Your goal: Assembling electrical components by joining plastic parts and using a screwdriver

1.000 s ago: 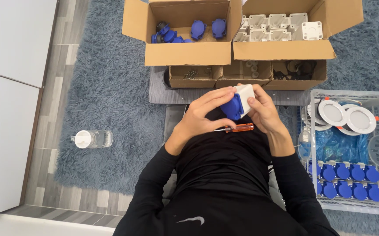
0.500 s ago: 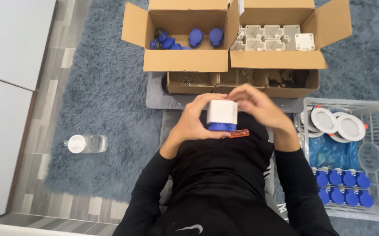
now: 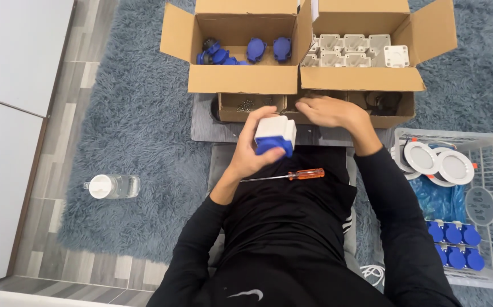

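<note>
The left hand (image 3: 253,154) is closed around a white and blue socket box (image 3: 275,135), held just above an orange-handled screwdriver (image 3: 292,175) lying on the lap, while the right hand (image 3: 333,112), fingers spread and holding nothing visible, rests beside it on a low cardboard tray (image 3: 394,120).

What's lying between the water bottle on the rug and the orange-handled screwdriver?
In the head view, only bare grey rug and the person's left forearm lie between the water bottle and the screwdriver.
</note>
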